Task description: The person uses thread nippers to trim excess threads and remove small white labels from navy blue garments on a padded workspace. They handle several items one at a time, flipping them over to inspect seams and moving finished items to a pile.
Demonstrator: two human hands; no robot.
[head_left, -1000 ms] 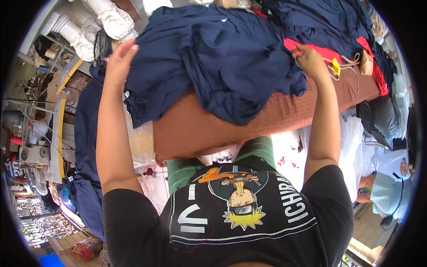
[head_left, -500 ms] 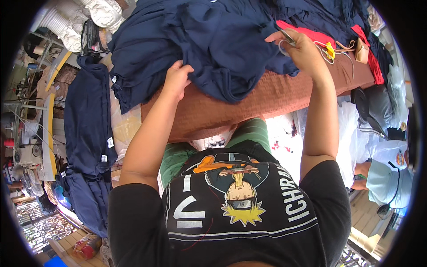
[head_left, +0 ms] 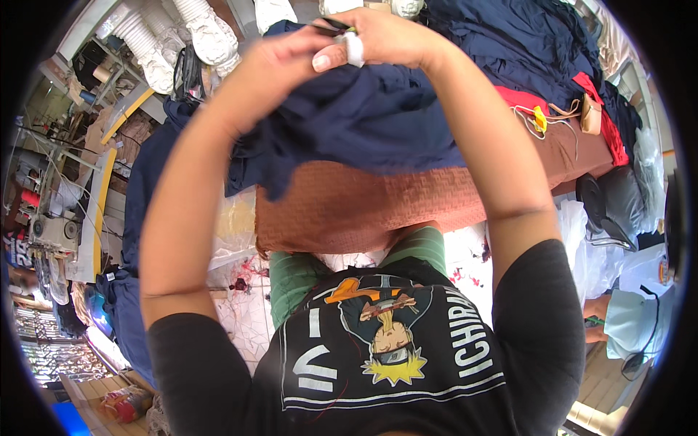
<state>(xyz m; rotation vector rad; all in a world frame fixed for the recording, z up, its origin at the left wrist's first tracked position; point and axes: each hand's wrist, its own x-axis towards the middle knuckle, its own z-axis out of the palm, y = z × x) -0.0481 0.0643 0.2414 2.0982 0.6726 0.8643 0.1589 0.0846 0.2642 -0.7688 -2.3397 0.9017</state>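
A heap of navy cloth hangs over the front edge of a table covered in brown fabric. My right hand is at the far side of the cloth, closed on a small dark metal tool like thread snips, with a white band around its thumb. My left hand reaches over the cloth with its fingertips close to my right thumb. It is smeared by motion, and its grip on the cloth is not clear. A lower fold of the cloth is also blurred.
More navy cloth lies at the far right, near a red strip, a yellow piece with white cord and a tan pouch. Sewing machines stand at left. White ornate columns rise behind. A person's hand shows at right.
Both hands have moved up and toward each other, my right one leftward with the snips. The navy cloth has shifted, baring more of the brown cover at the left.
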